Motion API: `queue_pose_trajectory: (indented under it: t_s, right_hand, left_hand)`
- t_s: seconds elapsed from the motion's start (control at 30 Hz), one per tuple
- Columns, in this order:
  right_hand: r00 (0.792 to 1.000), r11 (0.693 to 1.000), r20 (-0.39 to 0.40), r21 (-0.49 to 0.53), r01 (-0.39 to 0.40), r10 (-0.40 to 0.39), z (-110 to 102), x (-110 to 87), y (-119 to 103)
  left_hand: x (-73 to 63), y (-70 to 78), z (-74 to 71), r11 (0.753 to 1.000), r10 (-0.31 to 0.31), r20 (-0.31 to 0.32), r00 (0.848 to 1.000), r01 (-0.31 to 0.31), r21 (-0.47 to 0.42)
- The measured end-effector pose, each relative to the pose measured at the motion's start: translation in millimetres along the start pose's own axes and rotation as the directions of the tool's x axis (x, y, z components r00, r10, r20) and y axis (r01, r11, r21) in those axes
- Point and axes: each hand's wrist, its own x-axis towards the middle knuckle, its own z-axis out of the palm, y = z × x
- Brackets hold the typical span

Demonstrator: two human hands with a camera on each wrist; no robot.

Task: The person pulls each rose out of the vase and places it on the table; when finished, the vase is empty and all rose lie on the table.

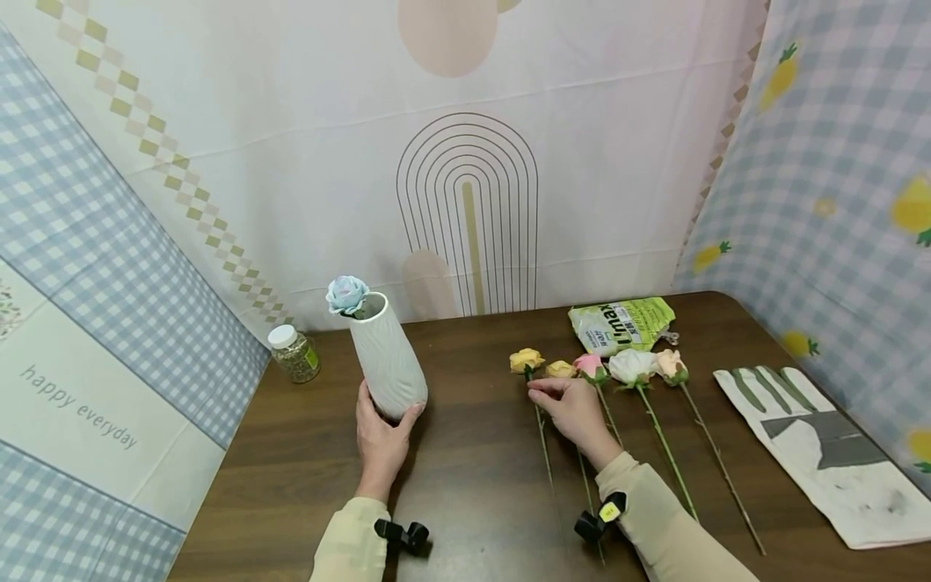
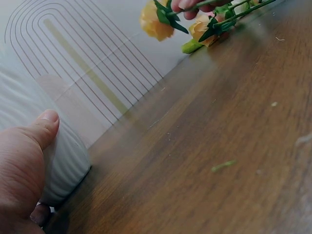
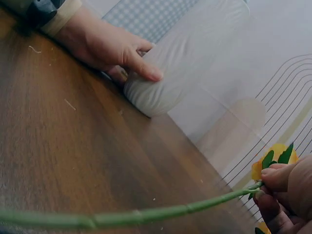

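Note:
A white ribbed vase [image 1: 390, 360] stands at the left of the table, with a light blue artificial rose [image 1: 347, 295] leaning out over its rim. My left hand [image 1: 382, 443] grips the vase low down, thumb across its front. With thumb and fingertips, my right hand [image 1: 575, 411] pinches the green stem [image 3: 146, 216] of a yellow artificial rose [image 1: 527, 360] just under its bloom. Beside that hand lie a second yellow rose [image 1: 561, 369], a pink rose [image 1: 591, 366], a white rose [image 1: 632, 366] and a peach rose [image 1: 671, 364], stems pointing toward me.
A jar with a white lid [image 1: 294, 356] stands at the back left. Behind the flowers lies a green and white plastic bag [image 1: 624, 325]. A white cloth with grey and green patches [image 1: 829, 461] is at the right. Printed fabric [image 1: 327, 202] hangs behind the table.

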Motion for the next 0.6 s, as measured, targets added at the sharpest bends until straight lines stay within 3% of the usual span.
queue_pose_trajectory:
  t_s: [0.6]
  right_hand:
    - [0.997, 0.987, 0.064, -0.152, -0.043, 0.053, 8.9, -3.4, 14.5]
  left_hand:
    - [0.2, -0.1, 0.4, 1.000, 0.002, -0.001, 1.000, -0.002, -0.007]
